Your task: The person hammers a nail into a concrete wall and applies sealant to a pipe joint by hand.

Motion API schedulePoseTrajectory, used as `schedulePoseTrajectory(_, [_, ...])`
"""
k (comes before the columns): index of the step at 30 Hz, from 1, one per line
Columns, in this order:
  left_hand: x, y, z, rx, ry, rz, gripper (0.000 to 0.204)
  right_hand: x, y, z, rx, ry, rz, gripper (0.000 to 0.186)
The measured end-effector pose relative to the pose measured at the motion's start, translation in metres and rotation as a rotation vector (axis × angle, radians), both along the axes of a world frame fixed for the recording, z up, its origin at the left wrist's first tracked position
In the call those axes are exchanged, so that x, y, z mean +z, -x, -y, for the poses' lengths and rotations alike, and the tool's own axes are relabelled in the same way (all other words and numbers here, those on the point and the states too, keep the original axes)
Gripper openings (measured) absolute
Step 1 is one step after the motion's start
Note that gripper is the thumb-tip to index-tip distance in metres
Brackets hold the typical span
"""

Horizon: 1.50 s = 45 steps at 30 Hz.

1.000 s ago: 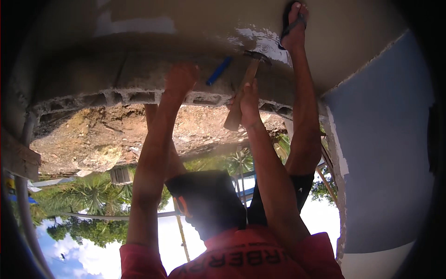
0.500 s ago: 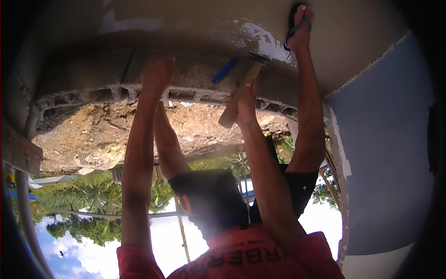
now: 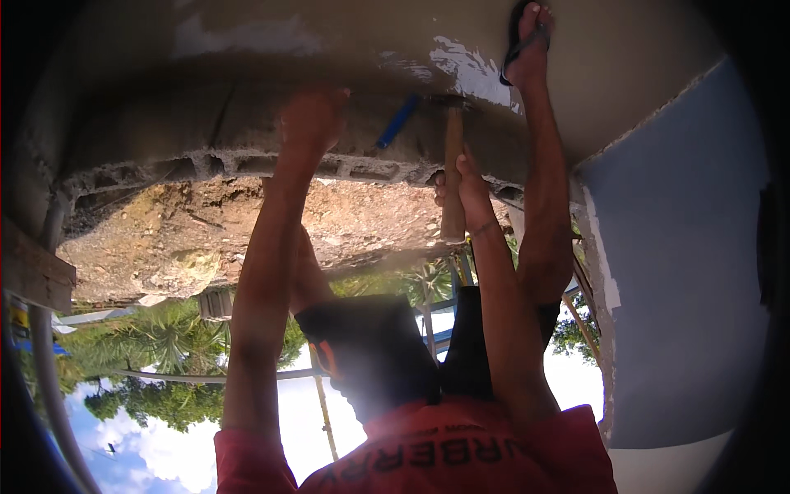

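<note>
Under the grip runs a hollow-block wall (image 3: 253, 140), where a hammering step seems in hand; the next blow would call for a firm wrist and a clear path. The hammer (image 3: 453, 169) sits in the right hand (image 3: 467, 183), fingers wrapped round its wooden handle, head beyond the grip. Leftward, the left hand (image 3: 312, 122) is too blurred to tell what it holds. Between them: a slim blue tool (image 3: 397, 123).

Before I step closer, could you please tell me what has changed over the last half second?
The left hand has shifted right. The right hand has also moved right, swinging the hammer from slanted to nearly upright in view, its grip kept. The blue tool still lies on the ledge; the sandalled foot stays put.
</note>
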<state>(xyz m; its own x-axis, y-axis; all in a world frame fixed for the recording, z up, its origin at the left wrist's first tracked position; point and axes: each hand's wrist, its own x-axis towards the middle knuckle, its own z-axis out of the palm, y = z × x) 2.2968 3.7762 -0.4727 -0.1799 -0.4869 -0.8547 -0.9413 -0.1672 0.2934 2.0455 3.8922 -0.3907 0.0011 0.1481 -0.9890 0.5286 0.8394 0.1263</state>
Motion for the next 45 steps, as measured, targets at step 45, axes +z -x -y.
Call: schedulePoseTrajectory(45, [-0.036,0.046,-0.065,-0.384,0.281,-0.188,0.026,-0.011,0.02,0.01,1.149,0.314,-0.369,0.059])
